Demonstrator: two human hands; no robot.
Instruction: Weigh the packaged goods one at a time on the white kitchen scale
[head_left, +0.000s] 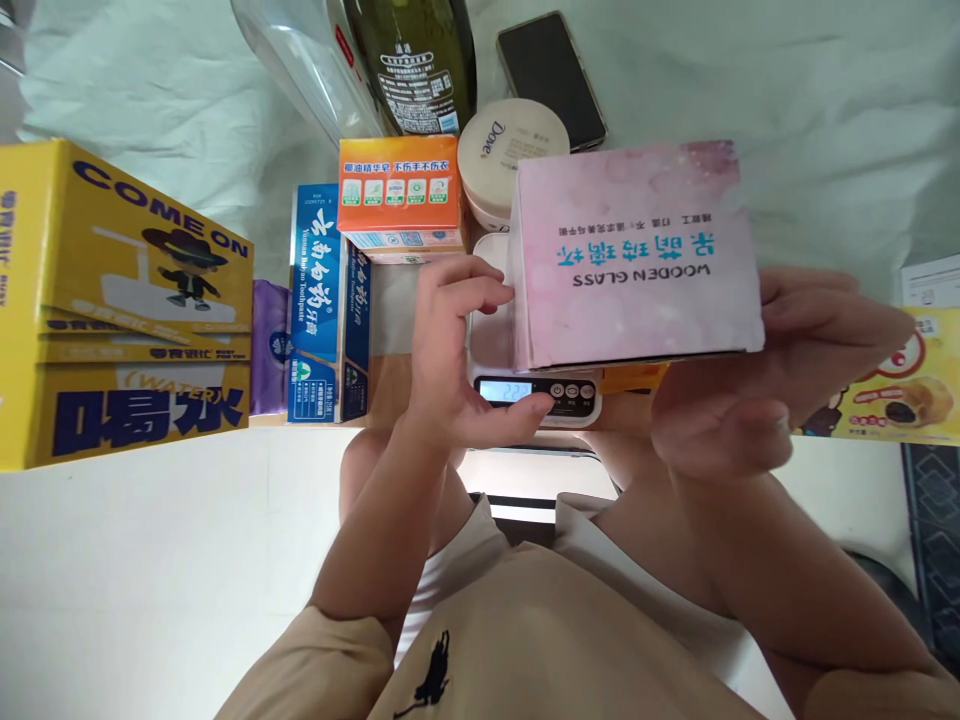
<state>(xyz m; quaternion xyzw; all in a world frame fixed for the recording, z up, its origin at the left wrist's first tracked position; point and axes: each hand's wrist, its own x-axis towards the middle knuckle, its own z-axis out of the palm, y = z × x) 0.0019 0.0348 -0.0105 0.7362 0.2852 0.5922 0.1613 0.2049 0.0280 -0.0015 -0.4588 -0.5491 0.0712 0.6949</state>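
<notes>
A pink cardboard box (637, 270) marked "WOODEN GLASS", its print upside down to me, sits to the right over a white kitchen scale (491, 330). It hides most of the scale's right part. My right hand (757, 380) grips the box at its right side; those fingers are partly blurred and hidden. At the box's left edge is my left hand (457, 360), fingers bent and apart from the thumb. That thumb lies over the front of the scale, beside its lit display (506, 390). I cannot tell whether the left fingertips touch the box.
Left stand a large yellow box (150, 310), a purple pack (270, 345), blue toothpaste boxes (315, 300) and an orange box (400, 190). Behind are a Dove jar (510, 150), a green bottle (420, 60), a clear bottle (300, 60) and a phone (551, 75). A yellow snack box (930, 380) lies right.
</notes>
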